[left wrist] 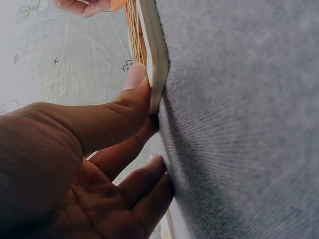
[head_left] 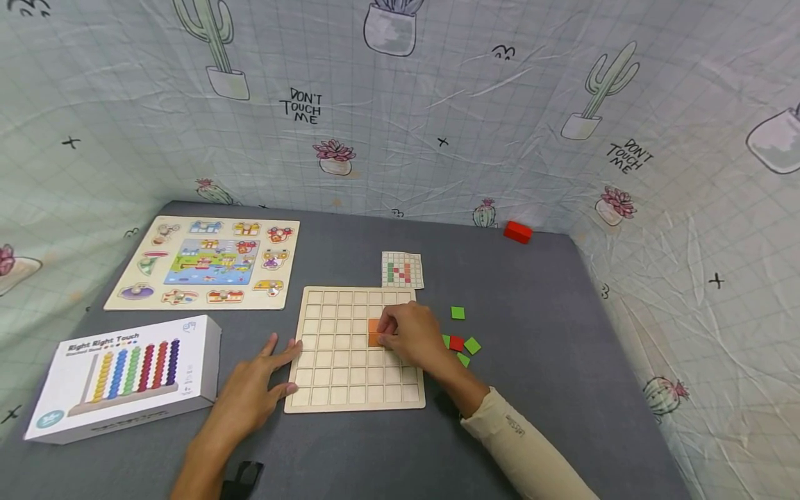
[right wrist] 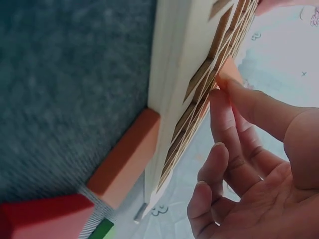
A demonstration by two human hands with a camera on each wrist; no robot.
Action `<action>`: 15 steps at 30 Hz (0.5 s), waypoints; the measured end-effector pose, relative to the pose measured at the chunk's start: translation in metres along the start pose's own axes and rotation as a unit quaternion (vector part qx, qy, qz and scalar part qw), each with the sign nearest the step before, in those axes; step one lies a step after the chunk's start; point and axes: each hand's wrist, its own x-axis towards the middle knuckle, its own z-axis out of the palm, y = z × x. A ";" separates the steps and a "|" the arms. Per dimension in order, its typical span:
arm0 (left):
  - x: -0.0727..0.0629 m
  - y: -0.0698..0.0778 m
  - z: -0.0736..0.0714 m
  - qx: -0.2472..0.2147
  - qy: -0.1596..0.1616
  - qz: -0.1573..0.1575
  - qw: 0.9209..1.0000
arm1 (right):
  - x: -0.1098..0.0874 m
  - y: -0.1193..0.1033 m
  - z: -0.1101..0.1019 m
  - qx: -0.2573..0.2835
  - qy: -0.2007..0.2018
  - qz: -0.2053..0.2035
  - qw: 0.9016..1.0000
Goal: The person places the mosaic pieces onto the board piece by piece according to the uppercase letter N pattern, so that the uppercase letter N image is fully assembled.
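A square wooden grid board (head_left: 331, 357) lies on the table. My left hand (head_left: 246, 389) rests at its left edge, fingers extended; in the left wrist view the thumb (left wrist: 134, 82) touches the board's rim. Over the right half of the grid, my right hand (head_left: 415, 333) pinches an orange tile (right wrist: 232, 69) between thumb and fingertips. Orange (head_left: 373, 325) shows in two adjoining cells beside these fingertips. Another orange tile (right wrist: 124, 159) leans by the board's edge in the right wrist view. A red tile (head_left: 457, 344) and several green tiles (head_left: 472, 345) lie right of the board.
A pattern card (head_left: 403, 269) with coloured squares lies behind the board. At the left are a wooden picture puzzle (head_left: 146, 278) and a white box (head_left: 125, 375) printed with stacked beads. A red block (head_left: 518, 232) stands by the back edge, before a printed cloth.
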 end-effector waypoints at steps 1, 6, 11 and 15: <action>0.000 0.000 0.000 0.000 0.000 0.000 1.000 | 0.000 0.000 0.000 -0.006 -0.001 0.000 1.000; 0.000 0.000 0.000 0.001 0.000 -0.001 1.000 | 0.000 -0.002 0.001 -0.021 -0.008 -0.002 1.000; 0.001 0.000 0.000 0.002 -0.001 -0.002 1.000 | 0.000 -0.002 0.001 -0.015 -0.008 -0.005 1.000; 0.001 0.000 0.000 0.002 0.000 -0.002 1.000 | -0.001 0.000 0.000 -0.011 -0.014 -0.007 1.000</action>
